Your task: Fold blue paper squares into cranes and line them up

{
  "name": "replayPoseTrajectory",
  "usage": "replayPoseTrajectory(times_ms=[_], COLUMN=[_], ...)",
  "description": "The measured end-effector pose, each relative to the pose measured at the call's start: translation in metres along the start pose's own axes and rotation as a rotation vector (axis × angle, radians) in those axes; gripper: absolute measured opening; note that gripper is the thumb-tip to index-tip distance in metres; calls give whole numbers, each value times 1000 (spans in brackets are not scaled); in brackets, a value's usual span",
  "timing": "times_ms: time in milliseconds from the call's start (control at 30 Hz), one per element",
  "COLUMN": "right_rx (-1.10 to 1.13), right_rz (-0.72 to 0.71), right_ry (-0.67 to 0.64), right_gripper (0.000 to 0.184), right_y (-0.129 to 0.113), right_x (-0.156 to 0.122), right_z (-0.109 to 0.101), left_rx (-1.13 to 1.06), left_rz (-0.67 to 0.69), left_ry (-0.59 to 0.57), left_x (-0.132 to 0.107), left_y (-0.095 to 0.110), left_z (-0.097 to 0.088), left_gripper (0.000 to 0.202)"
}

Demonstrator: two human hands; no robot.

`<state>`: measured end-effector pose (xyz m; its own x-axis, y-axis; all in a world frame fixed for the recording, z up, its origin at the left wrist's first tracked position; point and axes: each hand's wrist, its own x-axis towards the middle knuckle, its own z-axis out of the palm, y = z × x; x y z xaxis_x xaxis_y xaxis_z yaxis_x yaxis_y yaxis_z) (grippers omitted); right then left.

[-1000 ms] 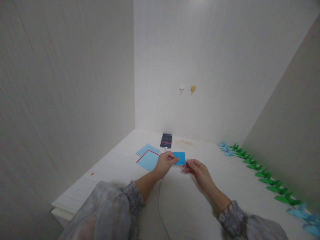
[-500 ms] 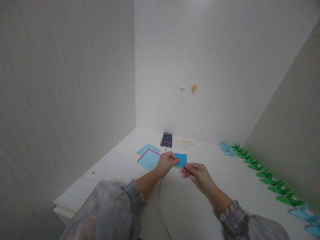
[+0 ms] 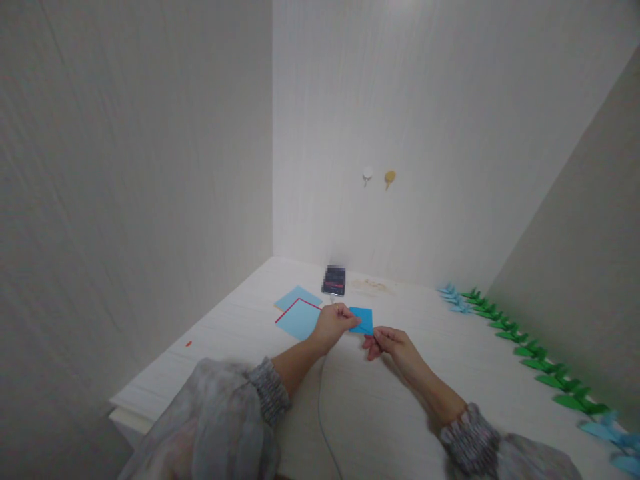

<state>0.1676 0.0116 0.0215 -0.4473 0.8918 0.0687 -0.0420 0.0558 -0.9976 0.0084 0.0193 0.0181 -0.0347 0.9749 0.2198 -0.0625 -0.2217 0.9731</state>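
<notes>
Between my two hands, a small square of blue origami paper is held up over the white table. My left hand pinches its left side between thumb and fingers. At the lower right corner, my right hand grips the paper with thumb and forefinger, its other fingers curled below. A slanting crease or folded edge shows across the lower part of the blue square. Just left of my left hand lies light blue paper with a red edge, partly covered by that hand. Another light blue sheet lies behind it.
A phone leans near the back wall, with a cable running toward me. Along the right side stand rows of green folded paper figures and light blue ones. A small orange scrap lies at left. Two hooks hang on the wall.
My right hand has shifted slightly to the paper's lower right corner, and more of the blue square's lower part shows. My left hand keeps its pinch.
</notes>
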Motion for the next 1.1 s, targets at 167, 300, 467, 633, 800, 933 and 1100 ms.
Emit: replayPoseTrajectory(times_ms=[167, 300, 467, 633, 800, 933, 1100], right_rx=[-38, -34, 21, 25, 46, 55, 29], right_rz=[34, 46, 5, -6, 15, 28, 37], right_ry=[55, 63, 30, 34, 46, 55, 54], right_gripper=[39, 34, 28, 25, 24, 24, 24], right_y=[7, 7, 0, -3, -6, -6, -6], right_x=[1, 1, -1, -2, -3, -3, -3], right_z=[2, 5, 6, 5, 6, 5, 6], left_rx=[62, 104, -10, -209, -297, -267, -174], left_rz=[-22, -16, -38, -25, -68, -74, -71], left_ry=[-37, -60, -69, -89, -134, -155, -208], left_x=[-1, -2, -4, -5, -5, -7, -9], left_y=[-4, -4, 2, 6, 5, 6, 7], left_z=[2, 4, 6, 7, 6, 5, 4], left_gripper=[25, 23, 22, 32, 38, 39, 51])
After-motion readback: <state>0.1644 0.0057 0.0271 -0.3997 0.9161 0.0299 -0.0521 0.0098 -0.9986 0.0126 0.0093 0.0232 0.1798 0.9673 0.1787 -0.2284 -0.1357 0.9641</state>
